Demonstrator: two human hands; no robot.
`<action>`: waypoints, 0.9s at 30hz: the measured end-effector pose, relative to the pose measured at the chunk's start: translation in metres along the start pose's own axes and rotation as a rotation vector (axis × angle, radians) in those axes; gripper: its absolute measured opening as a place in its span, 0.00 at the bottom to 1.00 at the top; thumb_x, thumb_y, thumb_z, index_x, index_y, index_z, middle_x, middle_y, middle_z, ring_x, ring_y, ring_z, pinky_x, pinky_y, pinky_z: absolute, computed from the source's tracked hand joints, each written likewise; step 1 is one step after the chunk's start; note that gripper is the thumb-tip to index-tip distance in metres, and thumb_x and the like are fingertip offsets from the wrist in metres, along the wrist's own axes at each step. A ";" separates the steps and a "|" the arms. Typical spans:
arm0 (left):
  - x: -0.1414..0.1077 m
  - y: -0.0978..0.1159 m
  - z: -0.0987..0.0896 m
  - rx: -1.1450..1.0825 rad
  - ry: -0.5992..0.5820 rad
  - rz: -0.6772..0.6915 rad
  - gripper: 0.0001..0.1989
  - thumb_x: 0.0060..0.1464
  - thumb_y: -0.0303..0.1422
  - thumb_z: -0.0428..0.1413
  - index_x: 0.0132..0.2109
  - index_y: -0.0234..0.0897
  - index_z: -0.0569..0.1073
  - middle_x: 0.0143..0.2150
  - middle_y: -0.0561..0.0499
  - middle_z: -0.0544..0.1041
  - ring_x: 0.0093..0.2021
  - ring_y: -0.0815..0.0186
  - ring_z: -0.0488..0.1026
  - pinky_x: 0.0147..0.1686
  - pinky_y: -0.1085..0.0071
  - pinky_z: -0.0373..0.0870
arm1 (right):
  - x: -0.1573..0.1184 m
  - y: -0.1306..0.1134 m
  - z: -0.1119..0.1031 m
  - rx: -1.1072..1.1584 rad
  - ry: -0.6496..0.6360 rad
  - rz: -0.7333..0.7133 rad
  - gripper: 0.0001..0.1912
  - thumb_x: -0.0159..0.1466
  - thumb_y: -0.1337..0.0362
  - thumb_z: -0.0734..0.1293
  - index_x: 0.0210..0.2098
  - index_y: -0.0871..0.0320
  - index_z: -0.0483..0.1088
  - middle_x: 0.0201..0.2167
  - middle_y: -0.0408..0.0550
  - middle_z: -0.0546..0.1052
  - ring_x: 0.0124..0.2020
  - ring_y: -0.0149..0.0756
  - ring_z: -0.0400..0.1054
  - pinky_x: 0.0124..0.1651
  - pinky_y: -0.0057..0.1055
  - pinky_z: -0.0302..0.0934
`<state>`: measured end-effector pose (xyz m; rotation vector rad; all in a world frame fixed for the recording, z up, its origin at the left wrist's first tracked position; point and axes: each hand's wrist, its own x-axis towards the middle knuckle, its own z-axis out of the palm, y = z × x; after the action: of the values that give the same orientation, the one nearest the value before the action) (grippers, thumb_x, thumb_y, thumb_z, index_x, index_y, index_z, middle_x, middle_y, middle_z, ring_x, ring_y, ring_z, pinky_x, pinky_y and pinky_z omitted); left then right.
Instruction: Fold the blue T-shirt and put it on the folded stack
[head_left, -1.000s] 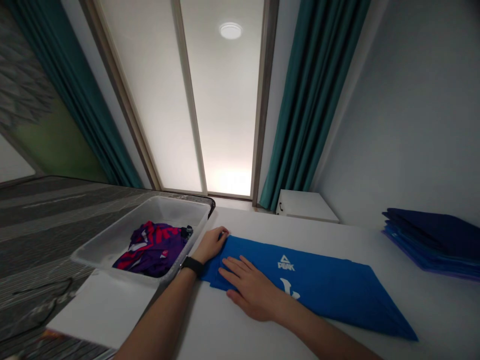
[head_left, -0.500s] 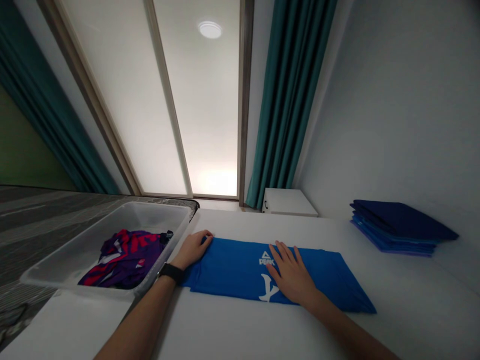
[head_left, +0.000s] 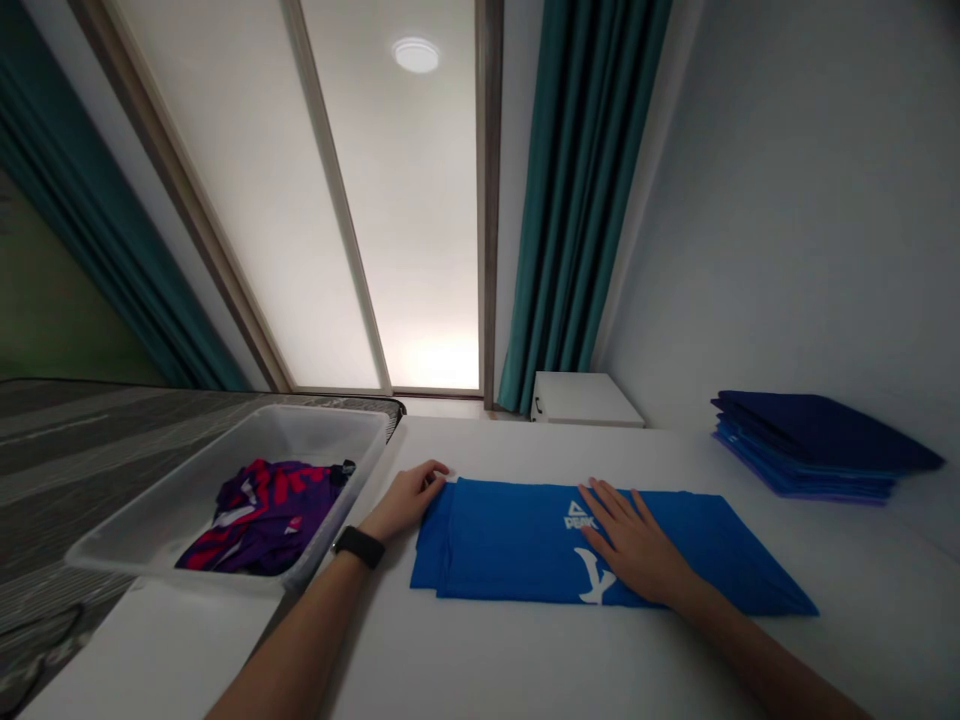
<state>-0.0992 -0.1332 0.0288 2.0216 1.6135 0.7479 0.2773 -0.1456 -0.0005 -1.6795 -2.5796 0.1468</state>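
Note:
A blue shirt [head_left: 510,545] with a white logo lies folded into a long strip across the white table [head_left: 525,660]. My left hand [head_left: 409,495], with a black watch on its wrist, pinches the strip's left end at the far corner. My right hand [head_left: 634,545] lies flat, fingers spread, on the middle of the shirt, partly over the logo.
A clear plastic bin [head_left: 225,490] holding a purple and red garment [head_left: 262,500] stands at the table's left. A stack of folded dark blue clothes [head_left: 817,445] sits at the far right. A small white cabinet [head_left: 585,400] stands behind the table, by teal curtains.
My right hand slid from the shirt's left end to its middle. My left hand stayed on the left end, where the cloth now shows a slight fold. The view shifted.

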 end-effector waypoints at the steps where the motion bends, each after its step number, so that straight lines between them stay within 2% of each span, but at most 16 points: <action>1: 0.000 0.000 0.002 0.002 0.005 0.011 0.16 0.61 0.40 0.48 0.48 0.36 0.74 0.29 0.52 0.75 0.29 0.64 0.71 0.30 0.72 0.63 | -0.001 0.003 0.000 -0.007 0.002 0.002 0.36 0.69 0.42 0.44 0.70 0.54 0.45 0.71 0.48 0.47 0.71 0.44 0.38 0.69 0.55 0.33; 5: 0.003 -0.003 0.008 0.016 0.047 0.031 0.15 0.61 0.38 0.48 0.46 0.36 0.74 0.29 0.52 0.74 0.29 0.64 0.70 0.30 0.71 0.63 | 0.001 0.003 -0.003 0.011 -0.009 0.016 0.36 0.69 0.42 0.46 0.70 0.55 0.48 0.71 0.51 0.50 0.71 0.46 0.39 0.69 0.56 0.33; 8: 0.005 -0.008 0.011 0.026 0.065 0.042 0.14 0.60 0.37 0.49 0.45 0.36 0.74 0.30 0.51 0.73 0.30 0.64 0.70 0.31 0.71 0.63 | 0.003 -0.015 -0.011 0.084 -0.014 -0.061 0.34 0.70 0.45 0.47 0.69 0.57 0.51 0.70 0.53 0.51 0.71 0.47 0.40 0.70 0.55 0.35; 12: 0.005 -0.010 0.011 0.039 0.076 0.057 0.13 0.59 0.36 0.49 0.45 0.36 0.74 0.34 0.50 0.72 0.30 0.65 0.69 0.33 0.70 0.65 | 0.008 -0.061 -0.027 0.199 0.001 -0.292 0.28 0.71 0.51 0.52 0.67 0.54 0.57 0.68 0.52 0.57 0.69 0.46 0.47 0.69 0.53 0.41; 14: 0.004 -0.009 0.009 0.044 0.079 0.064 0.13 0.59 0.35 0.49 0.44 0.36 0.74 0.35 0.50 0.70 0.30 0.65 0.68 0.33 0.69 0.65 | 0.014 -0.087 -0.032 0.229 0.045 -0.416 0.23 0.71 0.58 0.56 0.63 0.54 0.62 0.64 0.54 0.64 0.66 0.46 0.54 0.68 0.52 0.44; 17: 0.002 -0.006 0.005 0.057 0.070 0.078 0.10 0.58 0.35 0.50 0.41 0.36 0.73 0.34 0.51 0.69 0.31 0.65 0.68 0.34 0.69 0.65 | 0.024 -0.122 -0.034 0.266 0.092 -0.529 0.17 0.69 0.63 0.59 0.56 0.55 0.68 0.54 0.53 0.71 0.57 0.45 0.63 0.61 0.47 0.57; 21: -0.001 0.005 -0.002 0.065 0.016 0.092 0.08 0.57 0.36 0.52 0.36 0.37 0.72 0.29 0.53 0.70 0.30 0.65 0.68 0.32 0.70 0.62 | 0.033 -0.149 -0.027 0.254 0.122 -0.595 0.11 0.68 0.66 0.60 0.47 0.57 0.71 0.45 0.52 0.73 0.47 0.43 0.65 0.52 0.43 0.62; 24: -0.004 0.016 -0.005 0.124 -0.059 0.133 0.11 0.58 0.39 0.53 0.32 0.37 0.72 0.27 0.54 0.73 0.28 0.65 0.68 0.36 0.69 0.61 | 0.032 -0.155 -0.020 0.271 0.125 -0.589 0.10 0.67 0.65 0.62 0.46 0.56 0.71 0.44 0.51 0.72 0.46 0.43 0.64 0.51 0.43 0.61; 27: -0.008 0.025 -0.007 0.220 -0.151 0.201 0.12 0.58 0.40 0.55 0.29 0.38 0.71 0.29 0.54 0.75 0.31 0.65 0.70 0.40 0.67 0.59 | 0.029 -0.153 -0.017 0.314 0.116 -0.603 0.12 0.66 0.63 0.64 0.48 0.54 0.71 0.46 0.50 0.71 0.48 0.43 0.63 0.52 0.43 0.59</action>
<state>-0.0867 -0.1459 0.0487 2.3619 1.4771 0.4880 0.1280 -0.1805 0.0333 -0.7474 -2.6633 0.3795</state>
